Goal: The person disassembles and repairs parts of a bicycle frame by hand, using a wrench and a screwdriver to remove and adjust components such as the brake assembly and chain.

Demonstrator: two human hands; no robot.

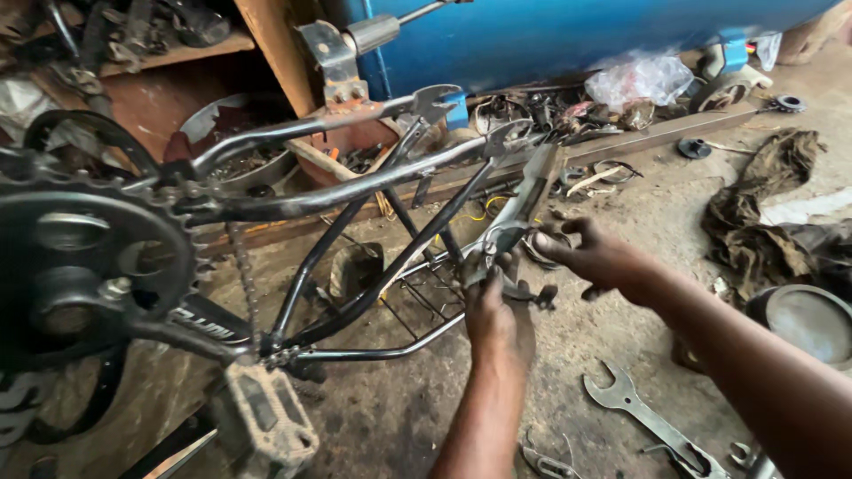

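Note:
An upside-down black bicycle frame point(355, 191) fills the left and middle, with its chainring point(84, 257), hanging chain point(244, 275) and a grey pedal point(266, 417). My left hand point(497, 315) grips the lower end of a long grey metal piece point(524, 200), a brake-like part, beside the rear stays. Just right of it, my right hand point(595, 257) pinches a small dark ring-shaped part point(543, 251) close to that metal piece. A black wire carrier rack point(426, 297) lies under the frame.
Open-ended spanners point(648, 421) lie on the dirty concrete floor at lower right. A dark rag point(763, 213) and a round metal lid point(803, 319) sit to the right. Scrap parts, a plastic bag point(639, 80) and a blue panel point(550, 35) line the back.

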